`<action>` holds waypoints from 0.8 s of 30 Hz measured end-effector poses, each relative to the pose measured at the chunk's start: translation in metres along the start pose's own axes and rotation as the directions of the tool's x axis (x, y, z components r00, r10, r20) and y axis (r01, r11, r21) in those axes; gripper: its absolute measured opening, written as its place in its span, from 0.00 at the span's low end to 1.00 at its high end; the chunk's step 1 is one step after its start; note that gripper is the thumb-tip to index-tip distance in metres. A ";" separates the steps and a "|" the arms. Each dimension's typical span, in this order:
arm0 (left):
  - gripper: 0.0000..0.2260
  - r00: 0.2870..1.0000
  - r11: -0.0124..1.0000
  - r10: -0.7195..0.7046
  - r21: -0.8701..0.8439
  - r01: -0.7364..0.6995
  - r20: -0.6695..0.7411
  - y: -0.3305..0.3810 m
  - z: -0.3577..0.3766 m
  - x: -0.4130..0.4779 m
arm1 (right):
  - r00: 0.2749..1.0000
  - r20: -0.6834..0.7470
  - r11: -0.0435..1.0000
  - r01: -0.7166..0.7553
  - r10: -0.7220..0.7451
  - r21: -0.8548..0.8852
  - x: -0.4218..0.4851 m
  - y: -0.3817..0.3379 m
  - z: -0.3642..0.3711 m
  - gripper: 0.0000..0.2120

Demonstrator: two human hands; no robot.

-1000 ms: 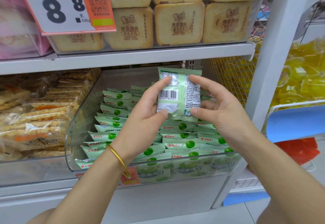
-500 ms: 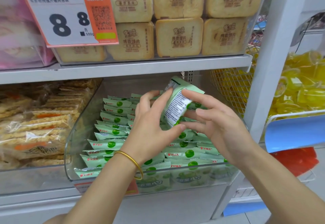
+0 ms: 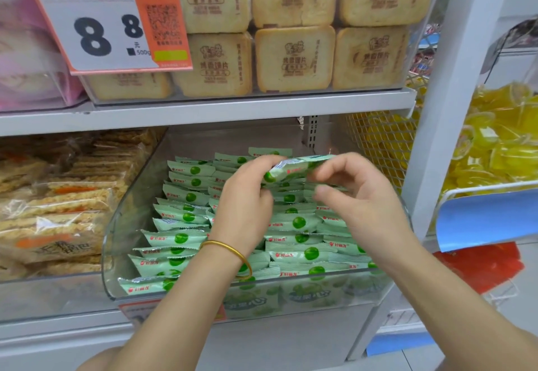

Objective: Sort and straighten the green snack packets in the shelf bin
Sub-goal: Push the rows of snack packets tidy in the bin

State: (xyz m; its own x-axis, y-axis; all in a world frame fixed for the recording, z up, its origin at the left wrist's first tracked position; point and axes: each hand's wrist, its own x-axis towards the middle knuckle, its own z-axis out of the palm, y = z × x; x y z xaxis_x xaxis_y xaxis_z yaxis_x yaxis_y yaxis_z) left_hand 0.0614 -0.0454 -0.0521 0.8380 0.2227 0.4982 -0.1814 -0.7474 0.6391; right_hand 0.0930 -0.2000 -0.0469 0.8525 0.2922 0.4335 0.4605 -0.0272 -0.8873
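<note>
We see a clear shelf bin (image 3: pixel 131 225) filled with pale green packets (image 3: pixel 300 252), each printed with a green ball and a red logo. They overlap in rough rows running front to back. Above the rear of the middle row, a lifted packet (image 3: pixel 294 168) lies nearly level. The left hand (image 3: pixel 247 204) and right hand (image 3: pixel 361 195) pinch its ends.

The held packet (image 3: pixel 294 168) is pale mint green with a dark green dot and a small red logo, as are the packets (image 3: pixel 294 222) in the bin (image 3: pixel 134 219). The price sign (image 3: pixel 96 29) is white and orange with black digits. The bangle (image 3: pixel 230 246) is gold; the toast slices (image 3: pixel 294 59) are tan with brown print.
</note>
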 end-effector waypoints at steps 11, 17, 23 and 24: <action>0.24 0.994 0.997 -0.002 0.080 -0.007 0.106 -0.007 0.006 0.016 | 0.985 -0.100 0.934 0.097 -0.139 -0.345 0.018 0.008 -0.008 0.15; 0.24 0.934 0.897 -0.125 0.441 -0.038 0.334 -0.028 0.021 0.063 | 0.973 -0.178 0.784 0.007 -0.149 -0.621 0.056 0.013 -0.008 0.16; 0.23 0.827 0.802 -0.246 0.585 -0.119 0.505 -0.044 0.046 0.089 | 0.993 -0.113 0.589 -0.101 0.017 -0.802 0.094 0.035 0.006 0.12; 0.23 0.815 0.799 -0.269 0.591 -0.109 0.513 -0.047 0.046 0.089 | 0.990 -0.102 0.511 -0.138 0.098 -0.848 0.100 0.035 0.009 0.13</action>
State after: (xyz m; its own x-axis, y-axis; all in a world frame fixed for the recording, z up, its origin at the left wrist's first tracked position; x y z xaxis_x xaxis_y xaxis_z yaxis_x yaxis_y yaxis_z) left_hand 0.1680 -0.0195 -0.0651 0.9959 0.0613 -0.0663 0.0683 -0.9916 0.1102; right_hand 0.1919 -0.1634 -0.0356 0.9143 0.1891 0.3581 0.3277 -0.8651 -0.3798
